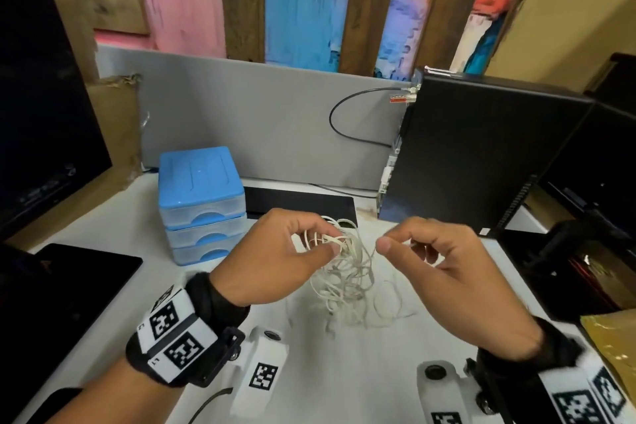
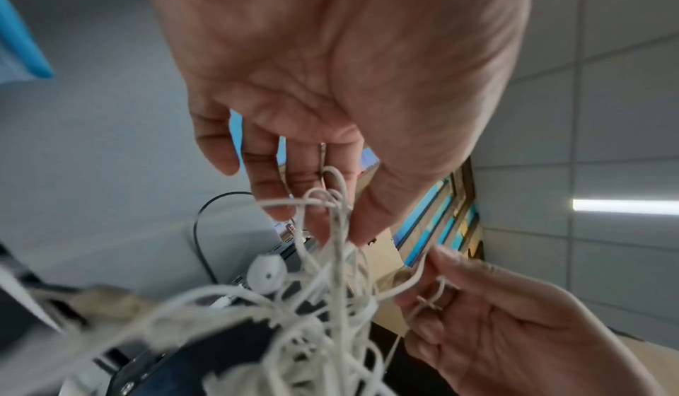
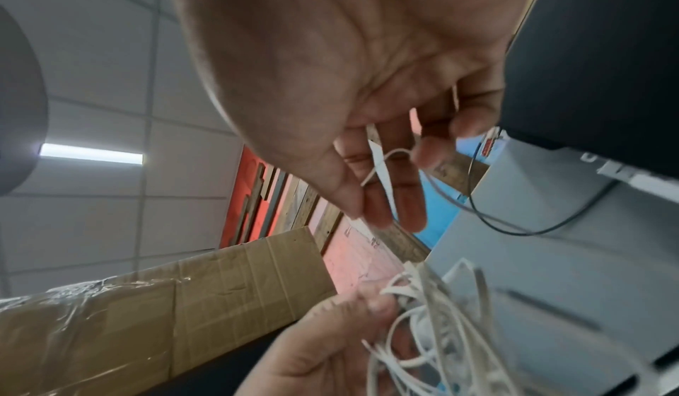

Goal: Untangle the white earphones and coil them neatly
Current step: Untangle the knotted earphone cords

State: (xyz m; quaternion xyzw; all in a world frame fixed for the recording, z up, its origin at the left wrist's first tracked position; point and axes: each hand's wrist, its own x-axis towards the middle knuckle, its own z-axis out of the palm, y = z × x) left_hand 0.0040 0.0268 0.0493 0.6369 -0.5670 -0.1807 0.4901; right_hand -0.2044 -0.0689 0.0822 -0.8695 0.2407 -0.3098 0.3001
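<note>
The white earphones (image 1: 347, 279) hang as a tangled bundle of thin cord above the white desk (image 1: 327, 372), between my two hands. My left hand (image 1: 303, 244) pinches the top of the tangle between thumb and fingers. My right hand (image 1: 406, 244) pinches a single strand that leads off the bundle to the right. In the left wrist view an earbud (image 2: 266, 274) shows among the cords (image 2: 330, 300), under my left hand (image 2: 330, 219). The right wrist view shows my right hand (image 3: 378, 199) with a loop of cord (image 3: 382, 170) between thumb and fingers.
A blue and clear drawer box (image 1: 201, 203) stands at the left rear. A black computer case (image 1: 475, 155) stands at the right with a black cable (image 1: 344, 117). A dark monitor (image 1: 41, 107) is at far left, a black pad (image 1: 75, 282) lies front left.
</note>
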